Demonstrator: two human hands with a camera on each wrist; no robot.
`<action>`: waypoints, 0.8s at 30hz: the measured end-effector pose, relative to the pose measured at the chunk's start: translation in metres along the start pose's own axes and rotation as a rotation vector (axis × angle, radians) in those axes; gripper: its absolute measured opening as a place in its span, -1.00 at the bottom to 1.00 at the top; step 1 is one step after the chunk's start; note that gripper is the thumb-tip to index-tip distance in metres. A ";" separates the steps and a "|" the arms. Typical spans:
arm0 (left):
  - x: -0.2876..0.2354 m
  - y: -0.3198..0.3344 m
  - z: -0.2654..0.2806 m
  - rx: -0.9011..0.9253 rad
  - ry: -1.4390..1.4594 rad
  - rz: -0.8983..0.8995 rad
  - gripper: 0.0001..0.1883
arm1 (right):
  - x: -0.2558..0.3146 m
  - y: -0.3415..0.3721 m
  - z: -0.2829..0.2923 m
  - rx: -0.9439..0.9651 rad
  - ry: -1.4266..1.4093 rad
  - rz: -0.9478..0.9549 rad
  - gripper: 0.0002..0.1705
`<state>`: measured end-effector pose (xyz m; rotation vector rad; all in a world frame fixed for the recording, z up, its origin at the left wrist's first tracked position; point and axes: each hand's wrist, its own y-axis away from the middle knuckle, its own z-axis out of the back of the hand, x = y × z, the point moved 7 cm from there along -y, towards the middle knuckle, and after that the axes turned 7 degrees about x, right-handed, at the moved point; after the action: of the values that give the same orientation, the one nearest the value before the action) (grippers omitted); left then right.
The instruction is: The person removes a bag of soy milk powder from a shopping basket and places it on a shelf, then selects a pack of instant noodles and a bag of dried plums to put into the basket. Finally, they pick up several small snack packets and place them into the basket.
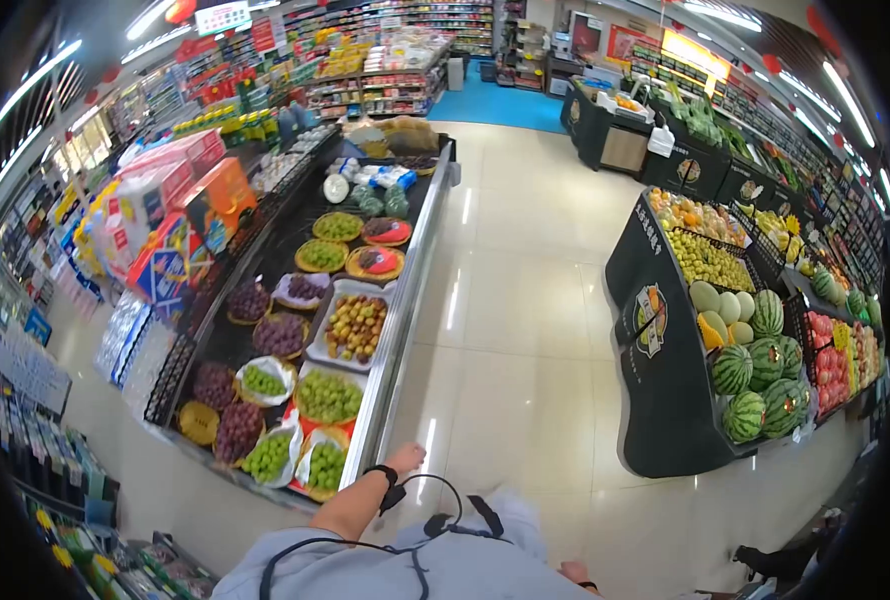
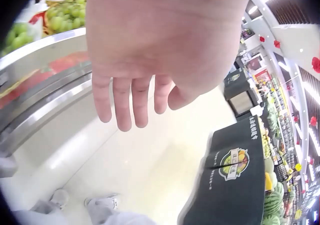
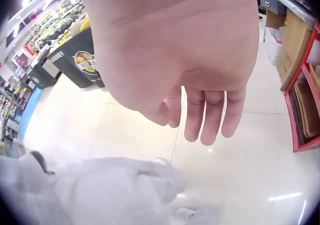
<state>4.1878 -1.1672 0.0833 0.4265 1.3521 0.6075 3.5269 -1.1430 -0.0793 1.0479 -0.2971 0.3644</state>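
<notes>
My left hand (image 1: 405, 459) hangs beside the metal edge of a fruit case, just right of its near corner. In the left wrist view its fingers (image 2: 123, 105) point down, loosely relaxed and holding nothing. Closest to it in the case are baskets of green grapes (image 1: 326, 464). Farther along lie purple grapes (image 1: 281, 334) and a tray of reddish-brown fruit (image 1: 357, 326). My right hand (image 1: 573, 571) hangs low at the bottom of the head view, mostly cut off. The right wrist view shows its fingers (image 3: 214, 117) dangling over the floor, also with nothing in them.
A pale tiled aisle (image 1: 500, 300) runs forward between the case and a dark stand (image 1: 655, 380) of watermelons (image 1: 745, 415), melons and boxed fruit on the right. Boxed goods (image 1: 170, 180) line the case's left side. A red-framed rack (image 3: 302, 100) stands off my right hand.
</notes>
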 end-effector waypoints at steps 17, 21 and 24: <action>0.050 -0.186 0.071 -0.113 0.222 0.505 -0.75 | 0.201 -0.305 0.580 -0.249 -0.675 -0.135 -0.75; -0.006 -0.246 0.091 0.094 -0.343 0.370 -0.74 | 0.300 -0.379 0.728 -0.395 -0.710 0.107 -0.75; -0.048 -0.322 0.129 0.139 -0.398 0.343 -0.74 | 0.341 -0.442 0.792 -0.430 -0.679 0.195 -0.75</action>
<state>4.3605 -1.4399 -0.0536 0.8571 0.9473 0.6680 3.9721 -1.9879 0.0842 0.6884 -1.0446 0.0950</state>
